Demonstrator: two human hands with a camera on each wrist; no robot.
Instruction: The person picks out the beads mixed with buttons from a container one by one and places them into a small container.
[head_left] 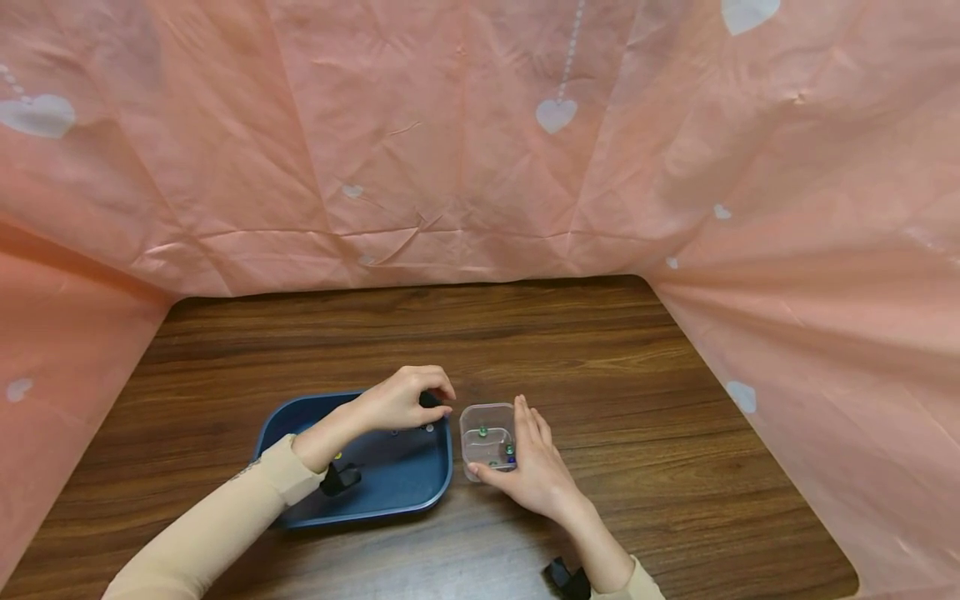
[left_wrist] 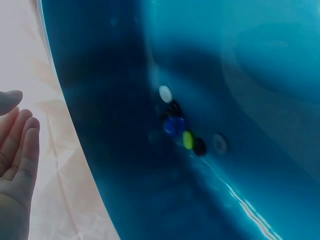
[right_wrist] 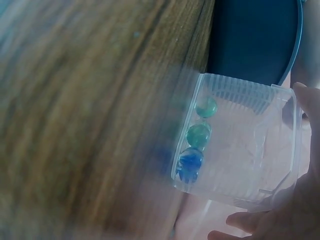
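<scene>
My left hand [head_left: 405, 398] hovers over the far right corner of a blue tray [head_left: 438, 471], thumb and fingertips apart, nothing visible between them. Inside the tray, the left wrist view shows a white button-like disc [left_wrist: 165, 94], a blue marble [left_wrist: 174, 126], a small yellow-green piece [left_wrist: 188, 140] and dark round pieces [left_wrist: 199, 146], all blurred. My right hand [head_left: 534, 467] holds a small clear plastic container [head_left: 487, 410], with the thumb at its near side and fingers along its right wall. Green marbles [right_wrist: 198, 135] and a blue one [right_wrist: 190, 162] lie in it.
Container and tray stand side by side on a brown wood-grain table [head_left: 637, 400]. A pink curtain with white hearts [head_left: 465, 150] encloses the back and both sides. A black wrist device [head_left: 341, 477] hangs under the left forearm, over the tray; another [head_left: 567, 577] is at the right wrist.
</scene>
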